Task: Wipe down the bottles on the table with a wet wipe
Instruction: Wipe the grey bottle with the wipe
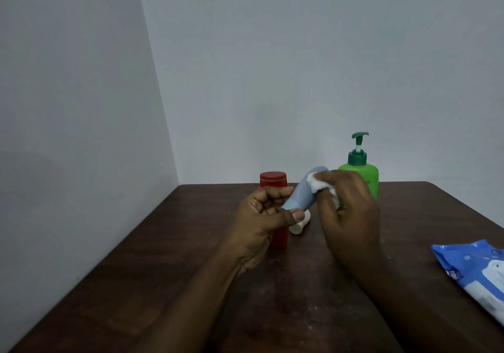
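at frame centre, the left hand (266, 211) grips the tilted grey-blue bottle (305, 189) near its white cap; the right hand (347, 205) pinches a white wet wipe (317, 182) against its upper end.

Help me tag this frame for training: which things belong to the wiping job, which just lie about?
Job: white-capped grey-blue plastic tube in left hand; white wet wipe in right hand; red cylindrical bottle; green plastic pump bottle.
Lying about: blue plastic wipes pack on dark wooden table.
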Tool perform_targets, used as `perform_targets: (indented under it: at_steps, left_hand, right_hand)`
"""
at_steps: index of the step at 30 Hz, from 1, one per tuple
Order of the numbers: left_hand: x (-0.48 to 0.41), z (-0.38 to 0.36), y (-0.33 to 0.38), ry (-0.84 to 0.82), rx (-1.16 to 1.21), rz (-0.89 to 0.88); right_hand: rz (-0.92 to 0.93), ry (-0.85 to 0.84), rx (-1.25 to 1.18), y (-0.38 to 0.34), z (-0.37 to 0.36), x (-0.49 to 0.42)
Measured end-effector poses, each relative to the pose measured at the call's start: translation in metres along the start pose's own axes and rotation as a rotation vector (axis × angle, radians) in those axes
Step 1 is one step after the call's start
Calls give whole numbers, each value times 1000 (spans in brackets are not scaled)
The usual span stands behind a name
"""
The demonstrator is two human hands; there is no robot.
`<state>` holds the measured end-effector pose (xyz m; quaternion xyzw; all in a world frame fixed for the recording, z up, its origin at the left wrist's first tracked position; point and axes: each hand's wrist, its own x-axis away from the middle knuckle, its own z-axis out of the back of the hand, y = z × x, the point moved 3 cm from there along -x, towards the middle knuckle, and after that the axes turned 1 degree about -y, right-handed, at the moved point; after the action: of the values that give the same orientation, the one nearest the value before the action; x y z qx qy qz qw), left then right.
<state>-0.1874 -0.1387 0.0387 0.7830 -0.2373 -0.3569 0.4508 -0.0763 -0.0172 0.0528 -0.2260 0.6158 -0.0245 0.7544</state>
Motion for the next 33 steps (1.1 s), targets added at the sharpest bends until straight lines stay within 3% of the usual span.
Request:
perform_targets:
  at_steps: [5,12,16,22,25,29,33]
  left_hand:
    - [0,2,2,5,13,-26]
    - [-1,1,-1,-10,-84,-15]
    - [-1,1,2,17,-68,-31]
    - [0,6,3,4,50,20]
    - [0,7,4,-90,141,75]
    - [6,2,2,-206,55,118]
    - [7,5,6,-185,-30,84]
  right_hand:
    - [105,-190,-7,-10,-11,5]
    - [-58,82,56,10,10,-8]
    - [-78,137,72,13,12,-8]
    - [158,-101,61,-8,-6,4]
    - [202,-91,-21,-13,-3,5]
    - [221,-55,-90,-17,1,4]
    - [214,-130,-88,-15,-5,5]
